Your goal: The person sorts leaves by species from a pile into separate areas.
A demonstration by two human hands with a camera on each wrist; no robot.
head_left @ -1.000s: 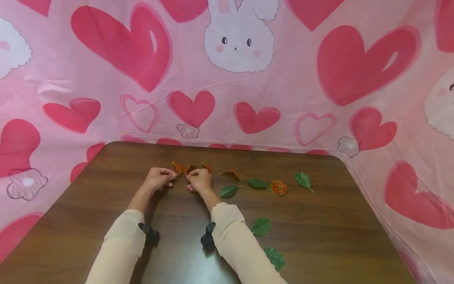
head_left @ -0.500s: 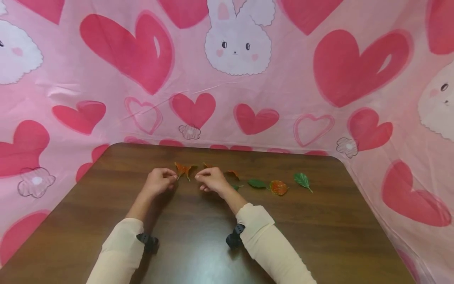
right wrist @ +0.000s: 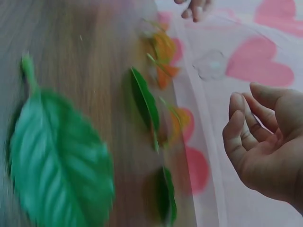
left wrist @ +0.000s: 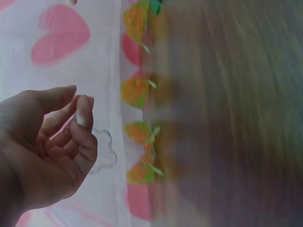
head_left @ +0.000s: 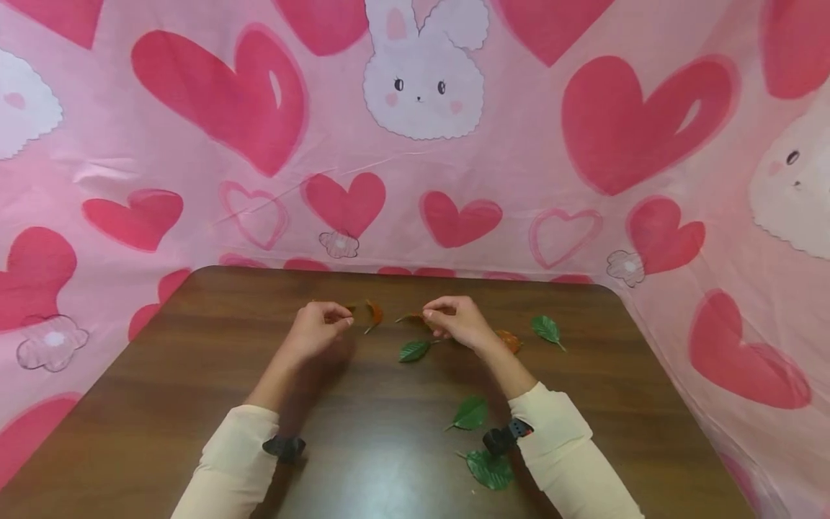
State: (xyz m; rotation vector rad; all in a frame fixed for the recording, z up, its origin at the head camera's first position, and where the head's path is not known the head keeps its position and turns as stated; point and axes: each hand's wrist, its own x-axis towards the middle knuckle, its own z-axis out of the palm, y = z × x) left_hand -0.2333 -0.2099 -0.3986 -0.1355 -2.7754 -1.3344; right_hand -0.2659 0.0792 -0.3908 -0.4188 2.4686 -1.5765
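My left hand (head_left: 318, 328) hovers over the far left of the brown table, fingers loosely bent, nothing held. It partly covers orange leaves there; in the left wrist view two orange-and-green leaves, a lower one (left wrist: 142, 173) and an upper one (left wrist: 138, 132), lie close together. Between the hands is a curled orange leaf (head_left: 374, 313). My right hand (head_left: 459, 323) is over a row of leaves, its fingertips overlapping a brownish-orange leaf (head_left: 412, 316) in the head view. The right wrist view shows its fingers loosely curled and empty. Just left of it lies a green leaf (head_left: 414, 351).
Under the right forearm lie two green leaves, one farther (head_left: 470, 412) and one nearer (head_left: 490, 470). An orange leaf (head_left: 509, 340) shows partly behind the right wrist, with another green leaf (head_left: 547, 329) farther right. A pink heart-printed cloth (head_left: 519, 158) hangs behind the table (head_left: 214, 353).
My right hand has moved right, away from the pair of orange leaves, to the brownish-orange leaf. My left hand has shifted a little right and now covers much of that pair.
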